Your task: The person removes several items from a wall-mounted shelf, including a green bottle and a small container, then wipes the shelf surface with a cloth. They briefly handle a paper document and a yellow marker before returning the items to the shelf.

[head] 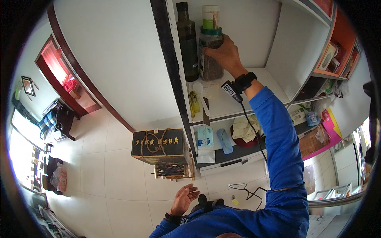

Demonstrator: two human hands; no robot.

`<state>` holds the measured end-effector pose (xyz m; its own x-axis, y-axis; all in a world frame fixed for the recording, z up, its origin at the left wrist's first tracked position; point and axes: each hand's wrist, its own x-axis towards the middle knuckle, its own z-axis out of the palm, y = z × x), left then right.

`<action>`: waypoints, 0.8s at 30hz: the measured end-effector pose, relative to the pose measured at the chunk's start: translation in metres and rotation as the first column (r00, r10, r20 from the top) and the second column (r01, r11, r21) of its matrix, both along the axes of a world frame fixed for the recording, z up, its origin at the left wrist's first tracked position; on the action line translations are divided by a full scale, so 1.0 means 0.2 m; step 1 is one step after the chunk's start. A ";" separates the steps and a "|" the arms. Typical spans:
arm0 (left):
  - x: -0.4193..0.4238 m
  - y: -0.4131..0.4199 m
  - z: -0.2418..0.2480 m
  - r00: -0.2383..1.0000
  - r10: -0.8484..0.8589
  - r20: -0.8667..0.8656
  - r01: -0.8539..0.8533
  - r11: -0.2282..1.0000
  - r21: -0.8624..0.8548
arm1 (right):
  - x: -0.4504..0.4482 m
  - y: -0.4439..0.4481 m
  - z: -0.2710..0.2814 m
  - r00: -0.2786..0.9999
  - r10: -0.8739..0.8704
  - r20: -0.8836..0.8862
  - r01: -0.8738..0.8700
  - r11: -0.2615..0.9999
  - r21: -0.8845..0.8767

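My right hand (224,55) grips a clear jar (210,68) with a green lid, filled with dark grains, on a white shelf. On the jar's lid stands a small container of toothpicks (210,17). A tall dark glass bottle (188,47) is just left of the jar. Below them on the shelf lie a white plastic spoon (205,105) and small yellow bottles (195,102). My left hand (185,197) hangs low over the floor with its fingers apart and nothing in it.
A black gift box with rope handles (157,145) sits on a wooden stand beside the cabinet. The lower shelf (238,151) holds a blue tray (224,141), a tissue pack (205,136) and cloth (245,128). A black cable (248,193) runs from my right wrist to the floor.
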<state>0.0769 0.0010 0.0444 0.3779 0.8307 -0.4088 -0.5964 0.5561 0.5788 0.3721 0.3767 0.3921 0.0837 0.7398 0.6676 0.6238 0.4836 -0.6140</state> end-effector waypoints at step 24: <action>0.15 0.07 0.10 0.991 -0.136 0.004 0.134 0.983 0.127 | 0.54 -0.81 0.11 0.984 0.151 -0.098 -0.154 0.988 -0.026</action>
<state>0.1072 0.0150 0.0652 0.4946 0.8162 -0.2987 -0.5283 0.5552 0.6424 0.4810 0.2147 0.4132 0.0300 0.7702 0.6371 0.4819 0.5473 -0.6843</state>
